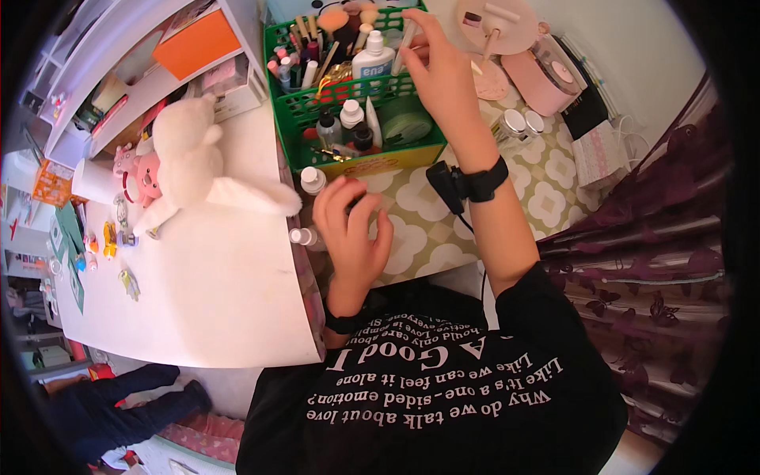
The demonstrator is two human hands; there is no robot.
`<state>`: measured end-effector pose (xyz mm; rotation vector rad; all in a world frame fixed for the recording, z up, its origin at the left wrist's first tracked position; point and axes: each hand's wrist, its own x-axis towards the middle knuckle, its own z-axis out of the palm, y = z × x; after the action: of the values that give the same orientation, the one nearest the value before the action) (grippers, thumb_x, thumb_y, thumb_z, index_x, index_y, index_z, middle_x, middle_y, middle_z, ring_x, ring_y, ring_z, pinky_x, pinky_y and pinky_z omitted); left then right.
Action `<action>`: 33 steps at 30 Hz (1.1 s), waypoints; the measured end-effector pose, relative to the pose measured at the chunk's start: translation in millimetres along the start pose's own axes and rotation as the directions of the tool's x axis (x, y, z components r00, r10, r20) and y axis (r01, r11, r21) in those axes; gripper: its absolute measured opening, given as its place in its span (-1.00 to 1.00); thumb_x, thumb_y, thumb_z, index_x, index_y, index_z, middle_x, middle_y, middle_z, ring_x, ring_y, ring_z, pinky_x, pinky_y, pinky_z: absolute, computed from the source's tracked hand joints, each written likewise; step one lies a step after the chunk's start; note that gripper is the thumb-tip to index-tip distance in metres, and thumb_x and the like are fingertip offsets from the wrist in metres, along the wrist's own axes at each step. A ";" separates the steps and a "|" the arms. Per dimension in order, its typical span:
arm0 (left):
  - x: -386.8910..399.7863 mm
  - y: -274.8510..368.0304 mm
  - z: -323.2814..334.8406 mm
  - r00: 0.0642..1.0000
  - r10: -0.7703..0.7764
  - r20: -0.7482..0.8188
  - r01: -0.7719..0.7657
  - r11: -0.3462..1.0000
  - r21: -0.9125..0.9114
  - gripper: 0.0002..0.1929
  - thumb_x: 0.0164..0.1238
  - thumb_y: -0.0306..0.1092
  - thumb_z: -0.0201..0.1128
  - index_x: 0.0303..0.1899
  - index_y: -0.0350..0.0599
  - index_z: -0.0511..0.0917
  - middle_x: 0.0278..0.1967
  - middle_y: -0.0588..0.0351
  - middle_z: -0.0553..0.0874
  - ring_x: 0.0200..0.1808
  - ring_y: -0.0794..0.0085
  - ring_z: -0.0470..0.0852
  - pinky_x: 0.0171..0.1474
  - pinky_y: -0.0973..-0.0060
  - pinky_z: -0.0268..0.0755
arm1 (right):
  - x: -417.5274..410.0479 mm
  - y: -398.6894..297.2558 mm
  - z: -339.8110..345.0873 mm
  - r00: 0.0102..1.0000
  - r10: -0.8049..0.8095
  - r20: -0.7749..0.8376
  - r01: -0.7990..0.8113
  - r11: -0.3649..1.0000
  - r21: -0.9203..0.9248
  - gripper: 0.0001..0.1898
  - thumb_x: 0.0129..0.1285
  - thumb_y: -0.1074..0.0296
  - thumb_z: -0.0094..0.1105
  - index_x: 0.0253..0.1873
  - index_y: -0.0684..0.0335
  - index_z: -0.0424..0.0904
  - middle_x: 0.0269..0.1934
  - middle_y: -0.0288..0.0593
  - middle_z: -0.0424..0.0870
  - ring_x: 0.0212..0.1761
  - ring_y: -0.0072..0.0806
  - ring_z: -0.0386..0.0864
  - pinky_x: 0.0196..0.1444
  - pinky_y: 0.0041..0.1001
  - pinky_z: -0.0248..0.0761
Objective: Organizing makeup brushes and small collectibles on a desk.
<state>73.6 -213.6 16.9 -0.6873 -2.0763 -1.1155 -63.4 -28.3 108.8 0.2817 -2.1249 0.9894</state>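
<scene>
My right hand (436, 71) is at the back right of a green plastic basket (356, 98), its thumb and fingers around a slim pale tube (405, 46). Makeup brushes (332, 21) and a white bottle (373, 59) stand in the back compartment. The front one holds a small white-capped bottle (351, 113), a dark-topped bottle (328, 127) and a round green container (407, 122). My left hand (353, 228) is curled in front of the basket, beside a white-capped bottle (313, 180) and a small spray bottle (304, 237). Something dark shows behind its fingers; whether it is held is unclear.
Left of the basket, a white plush toy (187, 151) lies on a white desk (225, 297) near shelves. A pink round stand (493, 80), pink box (540, 77) and lidded jars (513, 123) are at right. A purple curtain (647, 285) hangs nearby. Another person's legs (130, 409) show lower left.
</scene>
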 end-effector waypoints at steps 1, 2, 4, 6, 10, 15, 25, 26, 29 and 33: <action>4.4 1.7 1.4 0.994 -0.112 0.016 0.112 0.993 -0.025 -0.63 0.09 -0.61 0.31 -0.01 -0.19 0.58 0.14 -0.07 0.56 0.28 -0.08 0.46 0.27 0.10 0.33 | 0.9 6.4 5.5 1.000 0.000 0.007 0.000 1.000 0.003 -0.54 0.28 0.50 0.25 0.28 0.08 0.47 -0.31 -0.02 0.69 -0.30 -0.15 0.70 -0.23 -0.26 0.56; 4.3 0.1 3.1 0.980 -0.167 0.110 0.175 0.982 -0.069 -0.60 0.13 -0.62 0.28 0.05 -0.19 0.55 0.24 -0.10 0.47 0.37 -0.06 0.37 0.34 0.09 0.28 | 1.4 12.7 9.8 1.000 -0.020 -0.005 0.020 1.000 0.004 -0.55 0.28 0.50 0.25 0.26 0.09 0.48 -0.31 -0.02 0.69 -0.30 -0.14 0.70 -0.23 -0.26 0.55; 0.2 -7.5 9.0 0.975 -0.166 0.150 0.172 0.984 -0.033 -0.61 0.15 -0.62 0.26 0.06 -0.19 0.55 0.23 -0.09 0.48 0.36 -0.06 0.38 0.34 0.09 0.27 | 5.2 12.7 16.3 0.999 -0.049 -0.008 0.049 0.999 0.014 -0.57 0.29 0.50 0.25 0.25 0.09 0.50 -0.32 -0.03 0.69 -0.30 -0.14 0.70 -0.23 -0.25 0.55; 0.0 -9.5 9.8 0.967 -0.145 0.210 0.143 0.989 0.027 -0.61 0.17 -0.67 0.18 0.06 -0.18 0.54 0.20 -0.08 0.51 0.32 -0.06 0.41 0.36 0.08 0.24 | 6.1 12.3 17.5 0.998 -0.059 -0.001 0.059 0.998 -0.017 -0.59 0.29 0.51 0.24 0.22 0.10 0.52 -0.30 -0.04 0.69 -0.30 -0.13 0.69 -0.22 -0.24 0.54; -3.6 -13.7 10.9 0.964 -0.180 0.197 0.184 0.983 -0.006 -0.59 0.15 -0.71 0.13 0.06 -0.18 0.54 0.19 -0.08 0.52 0.30 -0.07 0.42 0.36 0.08 0.23 | 0.6 20.5 21.3 0.997 -0.040 0.065 0.041 0.999 -0.023 -0.59 0.28 0.52 0.24 0.22 0.12 0.52 -0.31 -0.04 0.68 -0.30 -0.12 0.69 -0.20 -0.22 0.54; -6.1 -15.2 13.6 0.952 -0.244 0.185 0.246 0.969 0.013 -0.58 0.18 -0.74 0.07 0.08 -0.20 0.54 0.20 -0.11 0.50 0.25 -0.06 0.44 0.37 0.13 0.21 | -11.7 32.9 27.3 0.980 -0.199 0.028 0.201 0.969 -0.146 -0.68 0.27 0.50 0.24 0.13 0.18 0.60 -0.10 -0.05 0.65 -0.15 -0.14 0.66 -0.11 -0.25 0.53; -12.4 -26.8 23.5 0.918 -0.374 0.133 0.396 0.881 -0.260 -0.53 0.31 -0.70 0.05 0.26 -0.27 0.41 0.18 -0.17 0.47 0.17 -0.02 0.51 0.24 0.22 0.36 | -67.7 -29.8 -4.0 0.897 0.056 0.439 -0.138 0.978 0.156 -0.77 0.33 0.47 0.19 0.06 0.23 0.62 -0.10 -0.10 0.60 -0.24 -0.31 0.59 -0.19 -0.41 0.47; -13.8 -27.6 25.6 0.916 -0.378 0.135 0.400 0.880 -0.254 -0.53 0.31 -0.70 0.05 0.26 -0.27 0.41 0.18 -0.17 0.47 0.17 -0.02 0.51 0.24 0.22 0.36 | -71.4 -32.3 -0.8 0.886 -0.049 0.461 -0.054 0.976 0.209 -0.78 0.33 0.47 0.18 0.05 0.23 0.63 -0.12 -0.10 0.62 -0.21 -0.25 0.62 -0.15 -0.37 0.50; -26.3 -31.9 42.3 0.890 -0.415 0.187 0.453 0.855 -0.255 -0.51 0.36 -0.65 0.09 0.33 -0.31 0.33 0.23 -0.19 0.43 0.26 -0.03 0.45 0.33 0.20 0.27 | -75.6 -45.9 17.5 0.848 -0.276 0.453 0.104 0.924 0.368 -0.76 0.31 0.47 0.19 0.06 0.23 0.63 -0.07 -0.10 0.62 -0.17 -0.18 0.63 -0.09 -0.32 0.53; -43.9 -35.9 58.2 0.874 -0.472 0.120 0.475 0.775 -0.416 -0.54 0.51 -0.52 0.09 0.36 -0.40 0.25 0.33 -0.22 0.39 0.39 0.10 0.38 0.45 0.24 0.14 | -77.4 -56.9 32.3 0.572 -0.239 0.785 0.087 0.969 0.232 -0.58 0.24 0.48 0.25 0.22 0.09 0.54 0.11 -0.13 0.56 -0.04 -0.09 0.63 -0.01 -0.24 0.52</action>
<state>58.0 -187.2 -58.4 -0.3591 -2.0798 -1.9085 -0.8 -98.9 71.8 1.2112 -2.7415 1.0364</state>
